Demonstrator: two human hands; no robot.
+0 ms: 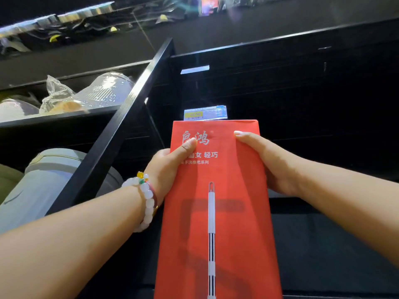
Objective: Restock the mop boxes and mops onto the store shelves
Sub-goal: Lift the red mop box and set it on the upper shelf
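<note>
Both hands are gripping the red mop box [218, 190], left hand [170, 167] at nine o'clock, right hand [269, 160] at three, lifting it shelfward; next, I'd judge, sliding it under the price tag [205, 113] at twelve.

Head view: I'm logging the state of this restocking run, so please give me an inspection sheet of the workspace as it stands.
Surface: black shelving, dark and mostly bare in the bay ahead.
Job's things: red mop box, long side running away from the camera, far end just below a price tag on the shelf edge.
Clutter: plastic-wrapped goods on the upper left shelf; grey bin on the shelf below.
Grippers: left hand grips the box's left edge, thumb on top; right hand grips its right edge. A beaded bracelet sits on the left wrist.
Cables: nothing seen.
Surroundings: black upright post divides the bays; more wrapped stock higher up, blurred.
</note>
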